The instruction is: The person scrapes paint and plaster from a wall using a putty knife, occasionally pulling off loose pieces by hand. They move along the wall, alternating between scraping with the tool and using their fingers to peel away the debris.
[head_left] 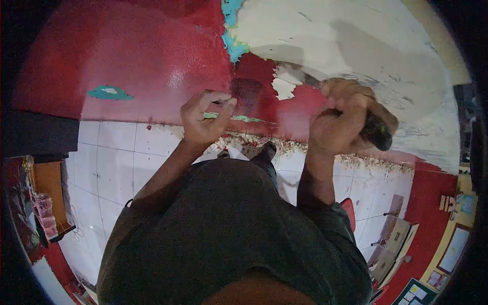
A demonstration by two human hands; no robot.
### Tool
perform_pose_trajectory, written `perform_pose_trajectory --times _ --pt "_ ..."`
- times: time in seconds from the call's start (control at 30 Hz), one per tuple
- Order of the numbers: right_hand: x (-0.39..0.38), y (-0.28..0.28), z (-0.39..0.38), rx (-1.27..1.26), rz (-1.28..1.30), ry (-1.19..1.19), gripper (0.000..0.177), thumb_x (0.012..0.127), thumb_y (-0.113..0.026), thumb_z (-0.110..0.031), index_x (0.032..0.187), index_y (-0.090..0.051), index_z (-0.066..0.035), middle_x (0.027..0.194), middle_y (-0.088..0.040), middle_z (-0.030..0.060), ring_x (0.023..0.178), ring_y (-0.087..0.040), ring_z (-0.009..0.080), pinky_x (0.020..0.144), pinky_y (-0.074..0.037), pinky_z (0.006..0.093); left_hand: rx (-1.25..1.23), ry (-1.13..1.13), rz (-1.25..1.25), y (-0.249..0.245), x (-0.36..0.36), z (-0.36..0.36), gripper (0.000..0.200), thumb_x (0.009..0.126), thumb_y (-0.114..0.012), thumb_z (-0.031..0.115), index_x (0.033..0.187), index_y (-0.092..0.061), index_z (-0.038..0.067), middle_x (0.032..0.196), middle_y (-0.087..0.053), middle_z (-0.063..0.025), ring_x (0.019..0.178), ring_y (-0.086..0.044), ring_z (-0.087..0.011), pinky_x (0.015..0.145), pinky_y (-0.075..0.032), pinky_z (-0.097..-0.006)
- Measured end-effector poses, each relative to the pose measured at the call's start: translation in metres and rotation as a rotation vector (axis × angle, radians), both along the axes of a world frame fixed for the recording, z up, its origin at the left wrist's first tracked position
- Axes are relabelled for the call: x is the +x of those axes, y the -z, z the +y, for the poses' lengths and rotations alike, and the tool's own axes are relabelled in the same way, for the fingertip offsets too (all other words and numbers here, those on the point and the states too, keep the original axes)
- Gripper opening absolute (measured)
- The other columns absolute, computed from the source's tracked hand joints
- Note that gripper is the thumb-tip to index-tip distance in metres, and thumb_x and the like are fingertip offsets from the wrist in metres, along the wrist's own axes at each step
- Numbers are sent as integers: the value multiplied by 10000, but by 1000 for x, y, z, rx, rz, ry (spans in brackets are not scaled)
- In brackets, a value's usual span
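My right hand (345, 112) is wrapped round the dark handle of a scraper (377, 133). Its grey blade points up and left, close to the wall (178, 46) at a patch where pale coating borders red paint. Left of it, my left hand (206, 118) is raised before the red paint, its fingers curled in toward the thumb with nothing visible between them. A ragged pale flake (284, 86) shows on the red just below the blade. Turquoise paint (234, 30) is exposed along the upper edge of the pale area (325, 30).
Paint chips (351, 165) litter the white tiled floor (114, 168) along the foot of the wall. A dark ledge (40, 134) juts in at left. Boxes (394, 249) stand at lower right, and a red object (348, 212) is beside my right elbow.
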State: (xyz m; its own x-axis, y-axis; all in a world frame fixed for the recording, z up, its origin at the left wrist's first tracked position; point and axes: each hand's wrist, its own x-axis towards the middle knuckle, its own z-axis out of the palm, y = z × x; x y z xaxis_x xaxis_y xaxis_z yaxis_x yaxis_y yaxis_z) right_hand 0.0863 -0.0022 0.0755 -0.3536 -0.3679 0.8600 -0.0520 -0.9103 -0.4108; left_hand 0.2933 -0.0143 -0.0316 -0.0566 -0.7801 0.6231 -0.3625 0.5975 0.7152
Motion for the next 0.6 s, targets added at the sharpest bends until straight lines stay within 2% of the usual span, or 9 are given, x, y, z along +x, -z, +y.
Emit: perform_pose_trajectory --times 0.07,0.13,0.23,0.3,0.37,0.43,0.5,0.53,0.6 --pt "-4 5 -3 -19 101 113 116 787 -554 -15 873 -486 23 655 -563 130 552 -556 225 530 -494 346 -39 26 50 -2 -8 -2 115 751 -702 31 836 -626 12 764 -644 -94 707 -616 -149 653 -483 -279" --pt "-4 6 -8 -49 92 103 90 771 -558 -5 833 -509 40 662 -585 141 559 -578 240 533 -495 340 -35 46 61 -5 -8 -2 112 752 -702 35 835 -629 14 764 -646 -92 705 -616 -150 650 -483 -281" --pt "-7 -1 -2 -86 -85 -66 48 775 -543 10 782 -501 32 675 -579 145 554 -575 241 522 -493 340 -3 70 49 -8 -13 6 108 754 -702 44 832 -633 14 752 -643 -97 692 -618 -159 638 -482 -283" --pt "-3 -11 9 -96 -232 -161 63 787 -536 16 817 -480 21 662 -542 118 536 -539 218 516 -488 341 -53 72 49 -8 -18 6 108 753 -702 58 825 -636 12 727 -635 -107 667 -625 -178 617 -482 -285" --pt "-3 -8 8 2 -370 -173 108 815 -527 10 886 -446 -1 634 -476 80 506 -477 182 519 -482 343 -45 61 9 -11 -19 5 106 751 -702 53 825 -638 11 729 -636 -107 668 -625 -178 618 -481 -285" --pt "-5 26 -3 221 152 550 127 817 -543 3 901 -449 -6 663 -500 97 545 -507 185 557 -489 341 -32 60 -6 -9 -19 7 106 748 -702 49 825 -639 10 733 -638 -107 669 -626 -179 621 -482 -286" --pt "-10 40 -8 240 366 651 121 815 -554 -2 891 -459 -10 689 -523 112 588 -537 191 601 -495 340 -30 67 5 -7 -20 8 107 745 -701 45 825 -639 11 736 -640 -108 671 -626 -180 625 -483 -289" --pt "-12 40 -13 142 299 392 107 813 -557 -4 873 -468 -11 701 -532 118 611 -553 196 626 -498 340 -42 59 4 -7 -19 6 107 744 -701 44 825 -639 11 737 -641 -109 672 -627 -181 625 -483 -290" --pt "-9 42 -15 98 201 190 73 810 -557 -5 815 -485 -15 714 -548 126 639 -577 204 652 -502 341 -47 28 4 -3 -14 10 108 742 -702 43 825 -640 11 739 -642 -109 675 -628 -184 625 -484 -292"
